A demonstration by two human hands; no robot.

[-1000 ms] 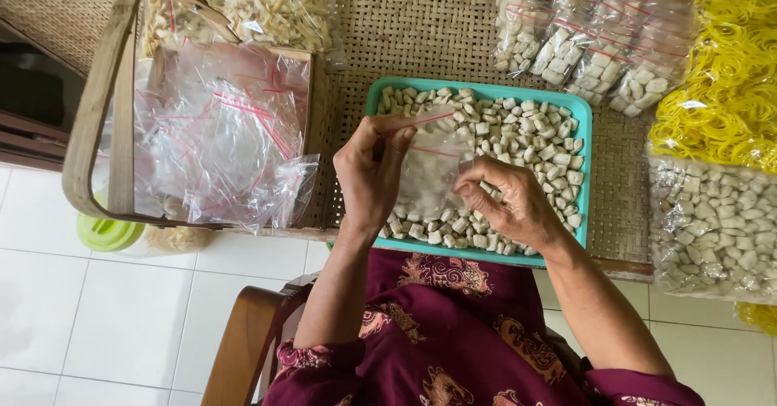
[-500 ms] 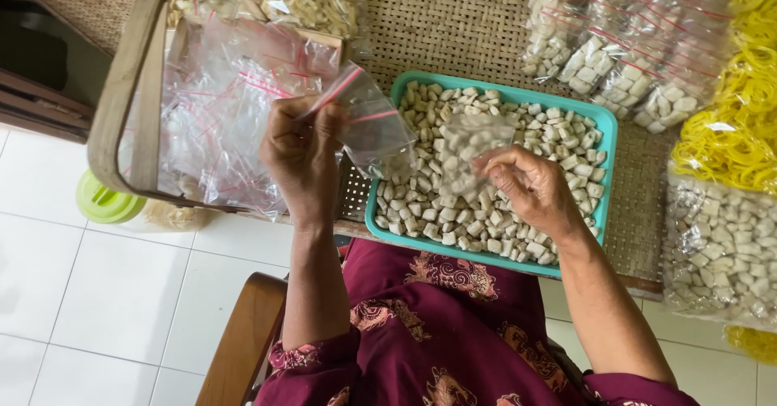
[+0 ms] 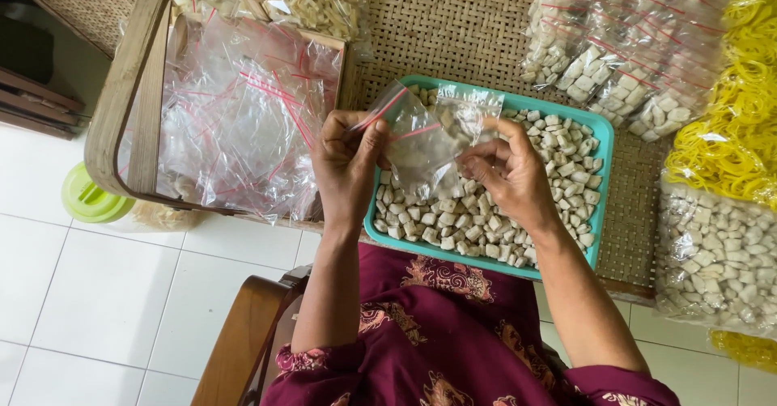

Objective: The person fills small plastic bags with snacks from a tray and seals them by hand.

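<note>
Bag point(image 3: 421, 143) of clear plastic hangs over the teal tray's point(image 3: 603, 143) far-left corner, so anything dropped lands among the pale pieces point(image 3: 486, 224). Your left hand point(image 3: 346, 163) pinches its red-striped zip edge between thumb and fingers; your right hand point(image 3: 510, 175) grips the opposite edge, seemingly spreading the mouth. Spare bags point(image 3: 243, 114) fill the basket point(image 3: 121, 90) beside the tray's left edge.

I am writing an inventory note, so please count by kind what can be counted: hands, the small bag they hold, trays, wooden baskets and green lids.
Hands: 2, the left hand and the right hand
Small clear bag held by both hands: 1
Teal tray of pale pieces: 1
Wooden basket of empty clear bags: 1
Green lid on the floor: 1
Total: 6
</note>
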